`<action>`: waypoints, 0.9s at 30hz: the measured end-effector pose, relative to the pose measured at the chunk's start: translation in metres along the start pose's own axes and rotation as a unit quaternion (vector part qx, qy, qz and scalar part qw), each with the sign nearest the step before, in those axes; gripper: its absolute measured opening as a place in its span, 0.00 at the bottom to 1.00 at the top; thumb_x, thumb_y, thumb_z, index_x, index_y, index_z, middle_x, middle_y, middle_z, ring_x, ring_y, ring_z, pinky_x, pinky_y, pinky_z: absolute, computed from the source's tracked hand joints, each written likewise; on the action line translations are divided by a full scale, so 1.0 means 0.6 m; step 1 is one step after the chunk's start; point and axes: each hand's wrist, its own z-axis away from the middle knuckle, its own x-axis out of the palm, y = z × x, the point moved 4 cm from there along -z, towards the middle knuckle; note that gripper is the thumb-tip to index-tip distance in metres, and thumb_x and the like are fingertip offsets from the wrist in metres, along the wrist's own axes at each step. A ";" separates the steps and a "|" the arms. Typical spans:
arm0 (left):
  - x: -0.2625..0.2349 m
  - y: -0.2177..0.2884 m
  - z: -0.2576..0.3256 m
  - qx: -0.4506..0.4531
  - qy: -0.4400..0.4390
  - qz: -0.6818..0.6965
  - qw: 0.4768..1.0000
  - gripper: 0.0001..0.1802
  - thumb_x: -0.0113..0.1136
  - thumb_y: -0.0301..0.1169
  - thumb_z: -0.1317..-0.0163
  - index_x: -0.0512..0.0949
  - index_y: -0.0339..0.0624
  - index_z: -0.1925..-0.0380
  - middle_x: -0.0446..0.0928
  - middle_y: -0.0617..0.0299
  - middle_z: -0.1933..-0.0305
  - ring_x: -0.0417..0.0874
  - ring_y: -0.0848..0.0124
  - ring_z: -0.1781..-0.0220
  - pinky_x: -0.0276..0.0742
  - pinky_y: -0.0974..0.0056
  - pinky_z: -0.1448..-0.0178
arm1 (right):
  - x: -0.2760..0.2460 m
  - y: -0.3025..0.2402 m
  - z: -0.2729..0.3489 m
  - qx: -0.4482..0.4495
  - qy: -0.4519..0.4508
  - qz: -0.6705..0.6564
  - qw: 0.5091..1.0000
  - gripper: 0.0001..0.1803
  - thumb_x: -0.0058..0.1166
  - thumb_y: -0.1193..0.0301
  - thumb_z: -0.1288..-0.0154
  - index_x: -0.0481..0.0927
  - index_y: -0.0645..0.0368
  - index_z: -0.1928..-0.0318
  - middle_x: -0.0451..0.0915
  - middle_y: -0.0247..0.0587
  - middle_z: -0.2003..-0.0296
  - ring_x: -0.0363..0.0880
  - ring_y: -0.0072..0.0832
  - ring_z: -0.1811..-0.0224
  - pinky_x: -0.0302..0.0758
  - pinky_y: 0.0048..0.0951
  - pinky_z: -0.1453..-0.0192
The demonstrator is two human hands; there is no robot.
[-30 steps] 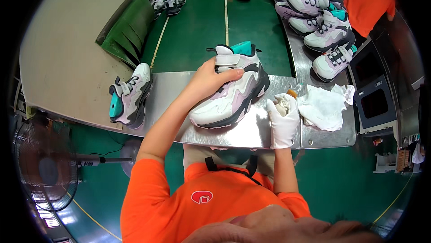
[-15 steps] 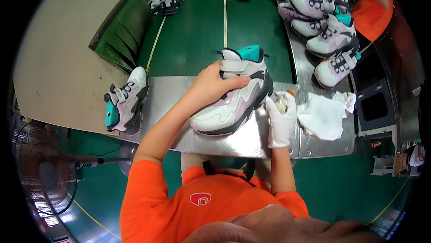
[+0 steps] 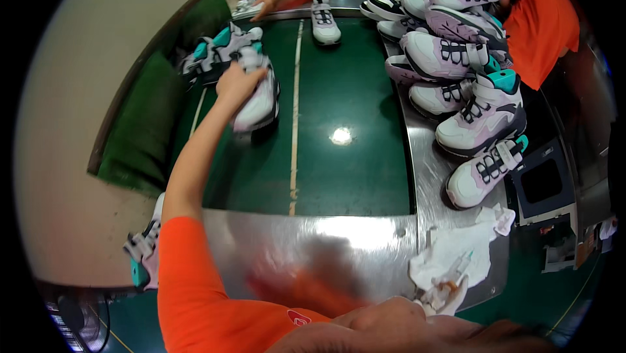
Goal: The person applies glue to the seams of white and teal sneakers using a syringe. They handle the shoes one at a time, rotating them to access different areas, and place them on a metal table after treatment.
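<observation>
Sneaker (image 3: pixel 257 102) in white and lilac with a dark sole, slightly blurred, was over the far left part of a green-topped bench (image 3: pixel 352 164), toe pointing near, just beside other sneakers (image 3: pixel 218 50). The person's bare left hand (image 3: pixel 238 86) was on its upper, thumb lying across the top; the fingers seemed clamped on the shoe, though most were hidden behind the hand. The right hand (image 3: pixel 455 297), in a white glove, was at the near right by a white cloth (image 3: pixel 481 245), partly hidden; whether its fingers were apart or together could not be told.

The shoe was probably light for its bulk, with a soft, giving upper, a stiffer, thick sole and little that was fragile. Its smooth panels might have been slightly slippery, so the surest hold was likely across the ankle, thumb and fingers on opposite sides, or around the heel.

No lettering could be read on the shoe. A small red-and-white emblem (image 3: pixel 298 318) marked the person's orange shirt (image 3: pixel 195 268), without legible words.
</observation>
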 end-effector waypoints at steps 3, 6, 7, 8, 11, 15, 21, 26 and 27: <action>0.121 0.081 -0.157 -0.020 -0.020 0.027 0.999 0.46 0.65 0.63 0.54 0.76 0.34 0.45 0.80 0.39 0.47 0.81 0.46 0.43 0.75 0.51 0.40 | -0.005 0.006 -0.006 0.033 0.002 -0.023 0.999 0.62 0.74 0.65 0.57 0.47 0.68 0.27 0.72 0.49 0.48 0.73 0.34 0.55 0.73 0.35 0.47; 0.301 0.198 -0.200 0.046 -0.028 0.157 0.986 0.58 0.65 0.65 0.53 0.61 0.32 0.32 0.74 0.34 0.39 0.77 0.45 0.37 0.72 0.53 0.34 | -0.015 -0.003 0.006 0.050 0.020 -0.020 0.998 0.65 0.75 0.65 0.58 0.42 0.68 0.26 0.73 0.49 0.52 0.73 0.31 0.61 0.74 0.34 0.51; 0.332 0.216 -0.192 0.077 -0.042 0.173 0.981 0.62 0.65 0.65 0.53 0.55 0.32 0.28 0.71 0.32 0.36 0.75 0.45 0.35 0.70 0.55 0.32 | -0.019 0.008 0.013 0.055 0.012 -0.032 0.998 0.66 0.75 0.65 0.58 0.41 0.68 0.26 0.73 0.49 0.53 0.73 0.30 0.62 0.74 0.33 0.52; 0.372 0.208 -0.191 0.102 -0.053 0.317 0.941 0.65 0.66 0.62 0.50 0.44 0.32 0.25 0.69 0.31 0.34 0.73 0.46 0.32 0.68 0.57 0.30 | -0.016 0.009 0.013 0.057 -0.001 -0.044 0.997 0.67 0.75 0.66 0.58 0.39 0.68 0.26 0.73 0.49 0.54 0.73 0.30 0.64 0.74 0.33 0.53; 0.413 0.200 -0.166 0.200 -0.086 0.311 0.925 0.51 0.62 0.53 0.39 0.53 0.26 0.29 0.71 0.32 0.36 0.73 0.46 0.33 0.67 0.55 0.30 | -0.014 -0.004 0.023 0.056 -0.011 -0.078 0.995 0.71 0.76 0.66 0.59 0.35 0.68 0.25 0.74 0.49 0.57 0.72 0.27 0.69 0.75 0.32 0.57; 0.224 0.364 0.107 0.501 -0.030 0.208 0.839 0.23 0.61 0.35 0.35 0.76 0.39 0.42 0.77 0.47 0.42 0.78 0.51 0.39 0.75 0.55 0.38 | -0.020 -0.004 0.025 0.016 0.004 -0.098 0.995 0.75 0.80 0.68 0.65 0.33 0.69 0.25 0.78 0.47 0.61 0.77 0.30 0.66 0.77 0.32 0.53; 0.078 0.628 0.391 0.864 0.168 -0.023 0.474 0.29 0.59 0.27 0.44 0.74 0.53 0.40 0.67 0.67 0.29 0.63 0.67 0.24 0.56 0.48 0.21 | -0.039 -0.047 0.000 0.090 -0.061 -0.088 0.990 0.61 0.82 0.64 0.76 0.66 0.71 0.35 0.80 0.44 0.56 0.78 0.31 0.51 0.75 0.32 0.45; 0.143 0.763 0.455 0.917 0.126 -0.204 0.318 0.38 0.63 0.27 0.48 0.67 0.58 0.33 0.60 0.68 0.24 0.51 0.68 0.19 0.43 0.43 0.19 | -0.037 -0.018 0.023 0.158 -0.134 -0.246 0.947 0.54 0.80 0.67 0.65 0.66 0.65 0.34 0.80 0.43 0.54 0.78 0.28 0.51 0.76 0.29 0.46; 0.128 0.770 0.466 0.916 0.054 -0.142 0.370 0.41 0.63 0.22 0.50 0.67 0.59 0.33 0.61 0.67 0.24 0.50 0.66 0.19 0.43 0.42 0.18 | -0.040 -0.017 0.018 0.138 -0.137 -0.233 0.953 0.54 0.79 0.68 0.64 0.66 0.65 0.33 0.80 0.43 0.54 0.79 0.27 0.52 0.76 0.29 0.47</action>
